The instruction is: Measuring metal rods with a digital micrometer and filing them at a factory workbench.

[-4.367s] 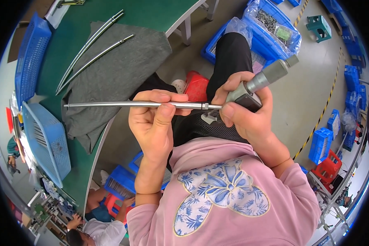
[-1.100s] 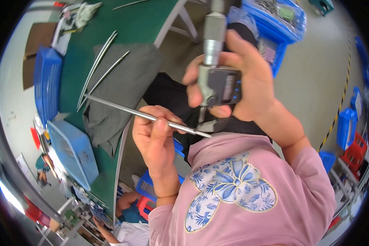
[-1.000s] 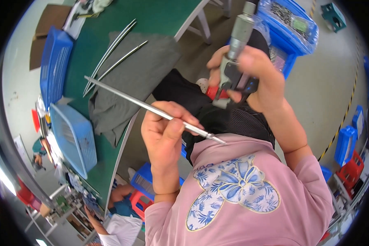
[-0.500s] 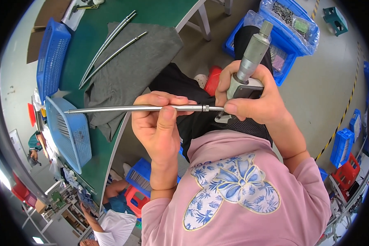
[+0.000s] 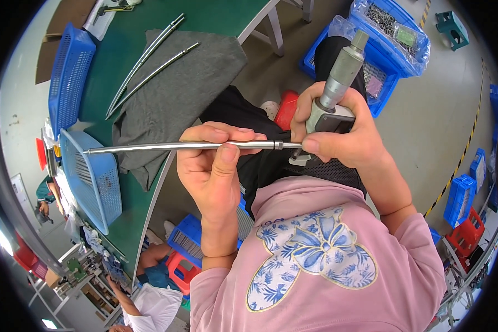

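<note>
A slim metal rod (image 5: 166, 147) lies nearly level across my left hand (image 5: 216, 166), pinched between thumb and fingers near its right part. Its narrow right end meets the micrometer (image 5: 337, 77), which my right hand (image 5: 346, 127) grips by the frame, thumb close to the rod's tip. The micrometer's thimble points up and away. My right fingers and thumb partly hide where the rod sits in the measuring gap. On a grey cloth (image 5: 188, 72) to the left rest more metal rods (image 5: 144, 66).
The cloth lies on a green table (image 5: 216, 16). Blue baskets (image 5: 97, 188) stand along its left side, one with rods inside. Blue crates (image 5: 393, 33) with metal parts are at the upper right. Another person (image 5: 149, 304) sits at the lower left; a green stool (image 5: 452, 29) is far right.
Both hands keep their holds on the rod and the micrometer. The view has shifted very slightly; nothing else has visibly changed.
</note>
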`<state>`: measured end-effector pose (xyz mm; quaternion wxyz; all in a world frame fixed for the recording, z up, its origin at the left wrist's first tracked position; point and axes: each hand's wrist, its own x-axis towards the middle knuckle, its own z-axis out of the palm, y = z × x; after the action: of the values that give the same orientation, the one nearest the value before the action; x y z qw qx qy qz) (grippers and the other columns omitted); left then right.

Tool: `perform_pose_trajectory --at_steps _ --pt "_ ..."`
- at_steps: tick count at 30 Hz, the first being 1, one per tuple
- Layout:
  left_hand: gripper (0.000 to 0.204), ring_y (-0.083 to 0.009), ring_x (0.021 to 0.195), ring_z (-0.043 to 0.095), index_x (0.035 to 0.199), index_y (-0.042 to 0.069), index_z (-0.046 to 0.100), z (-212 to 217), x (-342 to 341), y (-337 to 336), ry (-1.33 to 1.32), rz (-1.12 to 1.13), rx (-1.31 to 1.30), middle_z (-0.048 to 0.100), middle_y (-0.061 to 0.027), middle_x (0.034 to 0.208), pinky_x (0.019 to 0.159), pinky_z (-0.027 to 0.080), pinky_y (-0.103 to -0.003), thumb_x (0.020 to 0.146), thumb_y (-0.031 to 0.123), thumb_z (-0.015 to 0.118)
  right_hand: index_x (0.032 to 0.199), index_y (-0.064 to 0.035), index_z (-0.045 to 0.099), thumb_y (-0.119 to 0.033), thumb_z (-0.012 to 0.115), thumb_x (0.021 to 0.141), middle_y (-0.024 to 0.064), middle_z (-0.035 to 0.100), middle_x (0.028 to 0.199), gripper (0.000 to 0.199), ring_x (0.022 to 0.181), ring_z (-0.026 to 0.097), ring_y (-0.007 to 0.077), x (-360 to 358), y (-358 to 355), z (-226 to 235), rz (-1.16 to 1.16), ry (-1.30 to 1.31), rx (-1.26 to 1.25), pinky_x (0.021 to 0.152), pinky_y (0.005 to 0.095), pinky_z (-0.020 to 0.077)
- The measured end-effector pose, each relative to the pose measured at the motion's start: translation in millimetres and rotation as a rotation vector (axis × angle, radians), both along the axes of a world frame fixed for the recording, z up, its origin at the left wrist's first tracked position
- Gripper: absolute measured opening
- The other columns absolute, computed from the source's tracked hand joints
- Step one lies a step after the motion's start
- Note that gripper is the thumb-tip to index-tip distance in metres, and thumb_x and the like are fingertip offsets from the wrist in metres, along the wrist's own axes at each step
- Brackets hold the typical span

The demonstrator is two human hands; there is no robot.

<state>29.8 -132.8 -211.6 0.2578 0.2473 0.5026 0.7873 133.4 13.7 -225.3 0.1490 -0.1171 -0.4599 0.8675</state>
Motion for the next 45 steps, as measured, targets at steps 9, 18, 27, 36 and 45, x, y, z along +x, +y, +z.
perform_pose_trajectory --at_steps 9,18,27,36,45 --pt "0.022 -0.0069 0.036 0.034 0.085 -0.004 0.044 11.1 -22.9 -21.6 -0.559 -0.522 0.174 0.04 -0.0035 0.047 0.034 0.027 -0.021 0.076 0.016 0.049 0.087 0.0032 0.055 -0.01 0.064 0.07 0.0128 0.061 0.076 0.024 0.043 0.045 0.0068 -27.8 27.4 -12.6 -0.303 -0.1 0.095 0.04 0.0184 0.0347" --pt "0.033 -0.0038 0.032 0.028 0.093 -0.016 0.042 0.6 -16.7 -38.8 -0.844 -0.881 0.204 0.036 0.0012 0.043 0.031 0.02 -0.02 0.074 0.011 0.042 0.094 0.0013 0.053 -0.009 0.058 0.073 0.0172 0.059 0.083 0.024 0.045 0.045 0.0103 -39.3 51.6 -11.0 -0.415 0.053 -0.026 0.042 0.02 0.0361" --pt "0.069 -0.008 0.035 0.034 0.13 -0.006 0.001 8.6 -42.4 -51.5 -0.811 -0.753 0.166 0.041 -0.0029 0.049 0.037 0.027 -0.022 0.078 0.02 0.039 0.09 -0.0006 0.052 -0.005 0.063 0.07 0.015 0.058 0.077 0.023 0.054 0.051 0.0114 -25.1 45.7 -12.5 -0.373 0.109 -0.18 0.043 0.0202 0.0387" --pt "0.061 -0.0117 0.051 0.041 0.128 -0.002 0.02 -13.7 -18.0 -5.0 0.07 -0.058 0.125 0.046 -0.006 0.06 0.043 0.034 -0.021 0.083 0.026 0.05 0.091 0.0021 0.05 -0.006 0.062 0.071 0.0173 0.058 0.08 0.025 0.045 0.047 0.0117 -18.8 0.9 0.8 -0.441 -0.086 -0.296 0.04 0.022 0.0374" --pt "0.026 -0.009 0.047 0.04 0.084 -0.004 0.048 -26.9 -8.0 13.4 -0.15 -0.167 0.197 0.044 -0.0061 0.063 0.041 0.036 -0.022 0.088 0.021 0.043 0.091 0.0046 0.05 -0.018 0.052 0.08 0.0162 0.06 0.072 0.026 0.046 0.049 0.0117 5.3 -6.7 2.9 -0.315 -0.065 -0.158 0.039 0.0201 0.0385"
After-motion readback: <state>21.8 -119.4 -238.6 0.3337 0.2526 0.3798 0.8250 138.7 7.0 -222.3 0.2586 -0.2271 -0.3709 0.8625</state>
